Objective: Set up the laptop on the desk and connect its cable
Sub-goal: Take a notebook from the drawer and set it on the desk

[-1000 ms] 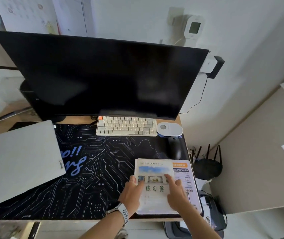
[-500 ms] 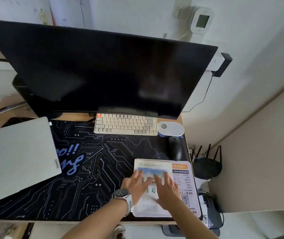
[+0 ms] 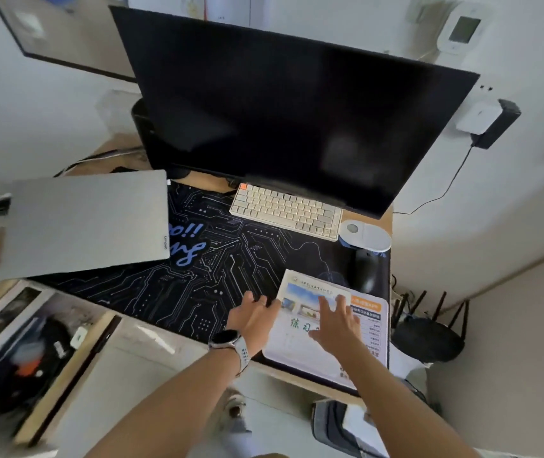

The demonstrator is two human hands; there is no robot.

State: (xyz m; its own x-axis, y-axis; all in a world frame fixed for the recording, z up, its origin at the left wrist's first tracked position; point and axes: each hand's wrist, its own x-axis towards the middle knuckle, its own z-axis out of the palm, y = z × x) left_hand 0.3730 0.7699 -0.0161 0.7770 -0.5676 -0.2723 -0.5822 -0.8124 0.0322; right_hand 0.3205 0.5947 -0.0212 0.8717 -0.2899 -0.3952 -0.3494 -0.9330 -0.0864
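Laptop [image 3: 78, 223] work hasn't begun yet from where I sit; both hands are over at the near right of the desk. My right hand [image 3: 335, 322] hovers with fingers spread over the booklet [image 3: 300, 345], lifted from where it lay flatter a moment ago. My left hand [image 3: 253, 317], smartwatch [image 3: 227, 338] on the wrist, has slid off the cover to the booklet's left edge, fingers open on the desk mat [image 3: 197, 285]; whether they touch the paper I cannot tell. The booklet sits on a printed sheet [image 3: 374, 325] at the mat's near right corner, much as it did earlier, so I judge the tidying done and the hands letting go.

Outward from there: a dark mouse [image 3: 364, 269] just beyond the booklet, a white keyboard [image 3: 285, 209] farther back under the monitor [image 3: 283, 117]. The closed grey laptop lies well apart at the left, overhanging the mat. My view has swung left since the earlier frame, bringing an open drawer [image 3: 29, 345] into sight. No cable end shows clearly.
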